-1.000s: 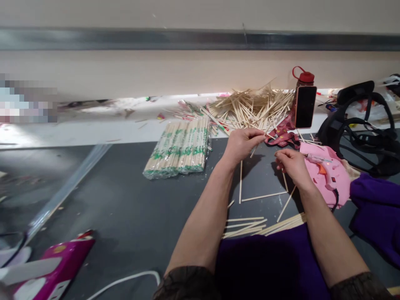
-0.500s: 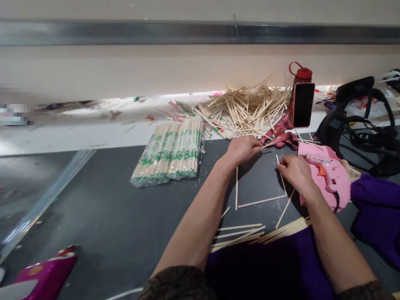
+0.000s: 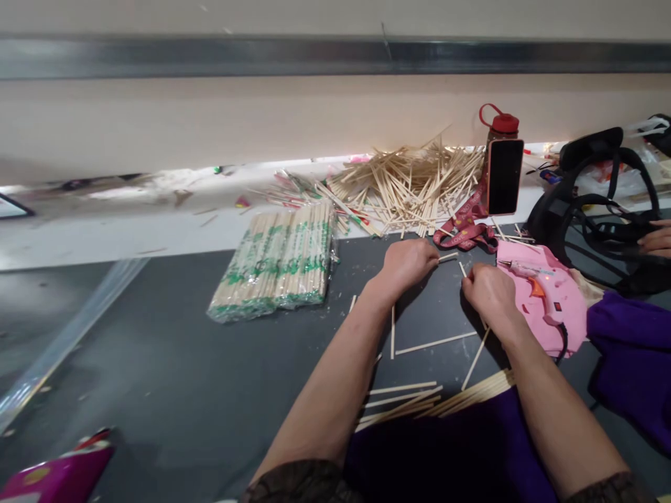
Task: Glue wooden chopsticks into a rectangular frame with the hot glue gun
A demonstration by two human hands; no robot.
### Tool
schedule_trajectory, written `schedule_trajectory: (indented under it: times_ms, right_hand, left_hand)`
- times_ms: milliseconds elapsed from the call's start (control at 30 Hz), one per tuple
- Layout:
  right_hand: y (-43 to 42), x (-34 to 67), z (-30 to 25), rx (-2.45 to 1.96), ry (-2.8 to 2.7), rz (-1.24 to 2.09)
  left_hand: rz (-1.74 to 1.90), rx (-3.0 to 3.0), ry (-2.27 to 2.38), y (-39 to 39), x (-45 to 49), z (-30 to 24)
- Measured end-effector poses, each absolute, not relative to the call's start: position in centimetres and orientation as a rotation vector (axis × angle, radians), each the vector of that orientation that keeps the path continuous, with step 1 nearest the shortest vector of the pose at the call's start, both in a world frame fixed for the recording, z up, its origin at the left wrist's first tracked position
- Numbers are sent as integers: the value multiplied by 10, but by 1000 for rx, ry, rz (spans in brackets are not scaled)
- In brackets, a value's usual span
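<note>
Left hand (image 3: pixel 409 265) has lowered, pinching one stick (image 3: pixel 449 257), right hand (image 3: pixel 491 292) another (image 3: pixel 462 269), at grey tabletop (image 3: pixel 231 377) before pale wall (image 3: pixel 293 115).

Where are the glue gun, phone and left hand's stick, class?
Glue gun (image 3: pixel 549 293): head view, on its handle.
Phone (image 3: pixel 504 177): head view, on its screen.
Stick (image 3: pixel 448 257): head view, end beyond the left hand (image 3: pixel 410 263).

Pale lettering on the red strap (image 3: pixel 463 236), just left of the phone (image 3: pixel 506 177) and on its near side, reads "LOVE"; the strap's other characters are too small to tell. Green print on the plastic-wrapped stick bundles (image 3: pixel 275 255), well left of the phone, and markings on the glue gun (image 3: pixel 549 288), nearer than the phone, stay illegible.
</note>
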State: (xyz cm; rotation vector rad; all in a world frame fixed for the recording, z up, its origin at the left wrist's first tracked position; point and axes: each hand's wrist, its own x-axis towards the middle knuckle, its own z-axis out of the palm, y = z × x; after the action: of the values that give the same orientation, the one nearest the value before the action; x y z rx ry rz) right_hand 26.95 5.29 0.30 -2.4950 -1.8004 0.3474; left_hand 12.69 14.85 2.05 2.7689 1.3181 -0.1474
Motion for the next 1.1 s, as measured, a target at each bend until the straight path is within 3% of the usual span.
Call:
schedule_trajectory:
  times_ms: [1100]
  right_hand:
    - [56, 283, -10, -2229, -1677, 496]
  left_hand:
    - [-119, 2799, 1314, 138, 130, 18]
